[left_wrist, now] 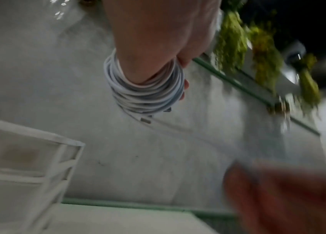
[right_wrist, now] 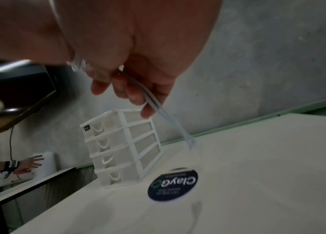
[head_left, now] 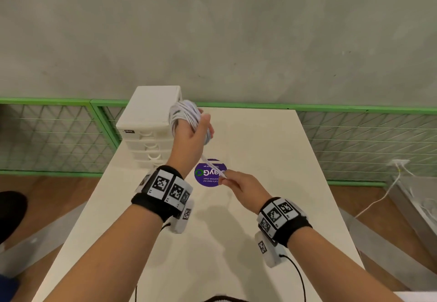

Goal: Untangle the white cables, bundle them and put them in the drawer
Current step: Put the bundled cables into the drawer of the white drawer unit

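The white cables [head_left: 184, 115] are wound in a coil [left_wrist: 146, 93] around the fingers of my raised left hand [head_left: 189, 134], with the thumb against the coil. A taut strand [head_left: 211, 165] runs down from it to my right hand [head_left: 236, 183], which pinches it above the white table [head_left: 260, 150]. In the right wrist view the fingers [right_wrist: 130, 91] hold thin white strands [right_wrist: 166, 114] that trail downward. The white drawer unit [head_left: 149, 112] stands at the table's far left corner, just left of the coil, all its drawers [right_wrist: 122, 147] shut.
A round purple sticker [head_left: 208, 180] lies on the table under the strand. A green-framed mesh fence [head_left: 59, 136] runs behind the table. Another white cord [head_left: 378, 200] trails on the floor at right. Another person's hand [right_wrist: 30, 164] rests on a white roll far left.
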Motion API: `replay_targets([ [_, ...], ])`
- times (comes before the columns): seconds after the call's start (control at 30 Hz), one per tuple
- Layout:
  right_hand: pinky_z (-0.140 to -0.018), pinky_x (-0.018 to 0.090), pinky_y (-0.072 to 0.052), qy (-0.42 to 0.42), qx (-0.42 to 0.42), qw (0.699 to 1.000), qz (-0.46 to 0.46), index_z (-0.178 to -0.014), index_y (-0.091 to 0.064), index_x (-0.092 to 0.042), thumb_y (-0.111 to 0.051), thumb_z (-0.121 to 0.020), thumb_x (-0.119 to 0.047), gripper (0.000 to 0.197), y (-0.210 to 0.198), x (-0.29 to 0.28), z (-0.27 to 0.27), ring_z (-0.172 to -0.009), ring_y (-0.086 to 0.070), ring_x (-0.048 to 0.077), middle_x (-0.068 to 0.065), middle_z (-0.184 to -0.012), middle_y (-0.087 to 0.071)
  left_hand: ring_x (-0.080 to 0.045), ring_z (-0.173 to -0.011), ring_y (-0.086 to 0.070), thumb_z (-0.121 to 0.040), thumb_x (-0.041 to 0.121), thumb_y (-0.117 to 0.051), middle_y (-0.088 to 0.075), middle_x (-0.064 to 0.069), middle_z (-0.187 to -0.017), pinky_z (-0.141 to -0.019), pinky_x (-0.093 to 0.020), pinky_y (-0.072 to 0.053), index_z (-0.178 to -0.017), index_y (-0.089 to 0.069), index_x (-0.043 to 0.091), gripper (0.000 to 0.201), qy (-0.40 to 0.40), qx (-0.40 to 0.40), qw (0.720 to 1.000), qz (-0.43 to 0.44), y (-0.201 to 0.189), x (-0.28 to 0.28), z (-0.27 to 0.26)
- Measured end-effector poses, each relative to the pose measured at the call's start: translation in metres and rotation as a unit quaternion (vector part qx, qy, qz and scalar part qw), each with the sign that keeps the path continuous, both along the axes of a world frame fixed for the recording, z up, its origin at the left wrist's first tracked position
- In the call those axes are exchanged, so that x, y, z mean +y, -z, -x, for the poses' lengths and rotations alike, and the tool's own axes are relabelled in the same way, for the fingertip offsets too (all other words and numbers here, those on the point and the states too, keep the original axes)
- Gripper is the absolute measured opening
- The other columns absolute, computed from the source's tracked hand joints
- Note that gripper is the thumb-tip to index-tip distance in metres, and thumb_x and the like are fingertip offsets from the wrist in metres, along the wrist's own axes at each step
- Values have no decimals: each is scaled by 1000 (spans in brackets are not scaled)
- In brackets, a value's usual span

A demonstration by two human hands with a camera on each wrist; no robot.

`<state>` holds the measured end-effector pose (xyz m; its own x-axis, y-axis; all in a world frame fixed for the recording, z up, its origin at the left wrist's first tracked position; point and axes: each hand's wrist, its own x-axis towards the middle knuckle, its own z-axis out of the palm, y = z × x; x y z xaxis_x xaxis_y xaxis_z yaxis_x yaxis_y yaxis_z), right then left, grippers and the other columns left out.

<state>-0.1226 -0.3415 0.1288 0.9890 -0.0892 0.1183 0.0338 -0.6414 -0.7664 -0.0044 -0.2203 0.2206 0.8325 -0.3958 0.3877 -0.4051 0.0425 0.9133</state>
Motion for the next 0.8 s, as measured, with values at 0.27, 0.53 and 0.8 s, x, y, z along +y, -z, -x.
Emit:
replay_targets([
  [0.27,-64,12,-35,43,-194,980,-13,-85,-71,-25,-72,-78,-12,15,-51,-15,-14,-63,-46,4,-15,-71,-52,-22,-50,-52,-96,57,-33,-53,-23,-60,-51,-28,-44,-73,-54,-1,67,186,150,940,-243,32,7,18],
  [0.53,-72,10,-40,55,-158,976,-141,-95,-68,-27,-56,-89,-23,14,-73,-22,-12,-73,-48,0,-3,-85,-48,-15,-31,-34,-80,43,-66,-39,-2,-35,-43,-23,-36,-63,-48,-4,53,290,199,925,-147,9,5,43],
  [0.8,-81,20,-48,-31,-136,940,-311,-116,-57,-12,-40,-79,-72,72,-88,-16,3,-93,-61,11,-1,-102,-65,-10,-25,-32,-80,14,-61,-37,1,-31,-38,-16,-32,-65,-49,-2,25,339,255,904,-54,-17,-2,49],
])
